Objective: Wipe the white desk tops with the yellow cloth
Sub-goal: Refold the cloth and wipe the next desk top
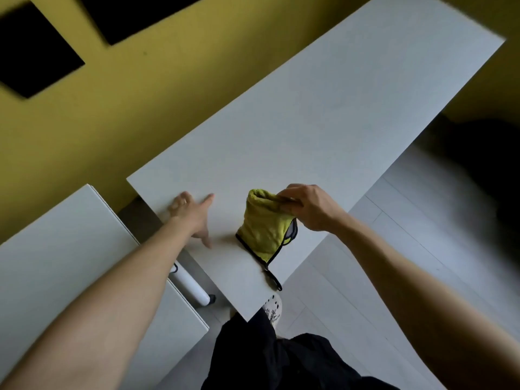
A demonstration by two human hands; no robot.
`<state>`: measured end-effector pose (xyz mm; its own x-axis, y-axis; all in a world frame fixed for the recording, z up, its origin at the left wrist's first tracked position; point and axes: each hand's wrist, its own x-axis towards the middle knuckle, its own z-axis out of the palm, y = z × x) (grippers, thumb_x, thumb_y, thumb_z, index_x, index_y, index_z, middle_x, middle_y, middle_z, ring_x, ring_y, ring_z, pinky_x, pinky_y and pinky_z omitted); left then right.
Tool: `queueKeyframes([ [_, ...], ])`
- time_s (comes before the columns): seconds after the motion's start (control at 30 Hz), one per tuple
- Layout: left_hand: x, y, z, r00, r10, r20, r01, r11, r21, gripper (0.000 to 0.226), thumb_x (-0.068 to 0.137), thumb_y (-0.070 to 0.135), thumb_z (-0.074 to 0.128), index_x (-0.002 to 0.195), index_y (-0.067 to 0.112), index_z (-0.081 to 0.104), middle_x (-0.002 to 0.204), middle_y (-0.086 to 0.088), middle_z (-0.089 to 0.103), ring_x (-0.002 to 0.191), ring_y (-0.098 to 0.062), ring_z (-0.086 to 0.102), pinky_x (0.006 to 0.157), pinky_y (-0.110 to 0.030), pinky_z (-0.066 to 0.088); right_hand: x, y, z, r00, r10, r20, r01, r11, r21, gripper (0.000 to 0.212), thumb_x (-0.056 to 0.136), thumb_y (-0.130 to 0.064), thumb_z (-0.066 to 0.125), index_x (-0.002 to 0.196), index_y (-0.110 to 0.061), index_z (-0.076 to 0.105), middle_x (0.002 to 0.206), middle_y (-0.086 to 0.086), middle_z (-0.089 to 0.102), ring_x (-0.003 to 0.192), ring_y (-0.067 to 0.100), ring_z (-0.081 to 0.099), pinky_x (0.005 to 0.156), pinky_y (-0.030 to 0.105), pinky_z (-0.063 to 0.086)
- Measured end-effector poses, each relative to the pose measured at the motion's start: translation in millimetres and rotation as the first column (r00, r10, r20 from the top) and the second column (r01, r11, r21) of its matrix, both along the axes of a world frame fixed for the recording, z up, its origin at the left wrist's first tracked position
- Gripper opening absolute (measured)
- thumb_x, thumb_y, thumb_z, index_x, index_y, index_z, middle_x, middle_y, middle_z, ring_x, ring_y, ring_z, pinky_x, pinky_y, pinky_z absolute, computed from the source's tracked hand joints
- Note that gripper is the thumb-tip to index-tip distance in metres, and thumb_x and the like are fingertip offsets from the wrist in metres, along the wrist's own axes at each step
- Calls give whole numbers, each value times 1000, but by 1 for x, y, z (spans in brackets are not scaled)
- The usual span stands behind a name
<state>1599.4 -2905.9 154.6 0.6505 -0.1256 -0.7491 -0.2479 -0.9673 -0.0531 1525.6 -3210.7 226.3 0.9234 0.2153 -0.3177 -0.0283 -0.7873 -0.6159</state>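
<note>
A long white desk top [323,114] runs from the lower middle to the upper right. The yellow cloth [264,223], edged in black with a black loop hanging off its lower corner, is bunched and lifted at the desk's near end. My right hand [306,206] pinches the cloth's top fold. The cloth's lower corner touches the desk. My left hand [194,212] rests flat on the desk near its left edge, fingers spread. A second white desk top [70,249] lies at the lower left, separated by a narrow gap.
A yellow wall [112,94] with black square panels [36,49] stands behind the desks. A white cylindrical desk leg [191,285] shows in the gap. Light floorboards [380,263] lie to the right, a dark shape [478,164] at far right. My dark trousers and shoe [273,305] are below.
</note>
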Motion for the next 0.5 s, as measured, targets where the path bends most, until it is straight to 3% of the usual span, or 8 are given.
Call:
queueKeyframes([
  [0.07,2,-19,17,994,14,-111,-55,923,-380,154,53,60,105,171,52,6,182,-5,14,169,-28,4,134,-54,22,0,-5,16,998,-55,3,55,997,48,23,107,-21,68,127,-21,78,108,-17,69,93,11,63,82,30,50],
  [0.1,-1,-31,31,986,56,-160,-136,820,-557,143,56,51,107,169,52,21,179,5,27,168,-18,13,133,-45,24,0,-8,23,995,-102,10,101,992,78,22,106,-20,68,126,-23,78,108,-17,70,92,10,64,82,30,52],
  [0.17,-4,-52,49,965,197,-171,-260,652,-713,100,65,33,105,152,47,56,154,14,60,151,-12,46,118,-32,40,1,-14,39,978,-204,39,199,974,105,19,106,-24,68,122,-27,77,109,-13,72,94,11,67,82,32,55],
  [0.2,-3,-61,58,959,251,-132,-263,616,-743,73,70,30,101,135,43,69,136,14,70,136,-14,60,108,-32,47,2,-17,44,968,-245,48,239,966,103,17,103,-32,69,119,-29,76,107,-11,73,94,13,69,81,33,56],
  [0.27,2,-70,72,955,290,-62,-236,612,-755,34,73,37,91,104,38,76,107,15,77,111,-17,71,95,-36,57,3,-18,53,955,-295,35,293,954,58,29,92,-55,74,111,-34,71,96,-8,72,85,17,72,70,34,58],
  [0.37,8,-71,86,974,228,0,-155,663,-732,16,78,37,81,91,32,74,97,11,73,101,-18,69,85,-40,59,11,-14,45,927,-374,37,375,926,-35,32,90,-55,78,83,-29,61,76,-3,64,71,26,64,56,32,48],
  [0.43,12,-66,89,985,161,62,-73,716,-694,14,86,39,78,93,31,68,98,8,69,99,-17,66,82,-39,58,17,-14,38,922,-380,68,380,925,25,25,94,-46,78,79,-31,65,90,-3,64,83,22,64,65,33,50],
  [0.5,18,-61,97,983,163,89,-60,734,-676,16,92,38,73,96,30,59,92,6,68,90,-20,67,74,-40,57,22,-15,36,946,-310,91,301,948,100,11,97,-35,78,93,-26,77,108,-6,65,95,17,66,83,37,56],
])
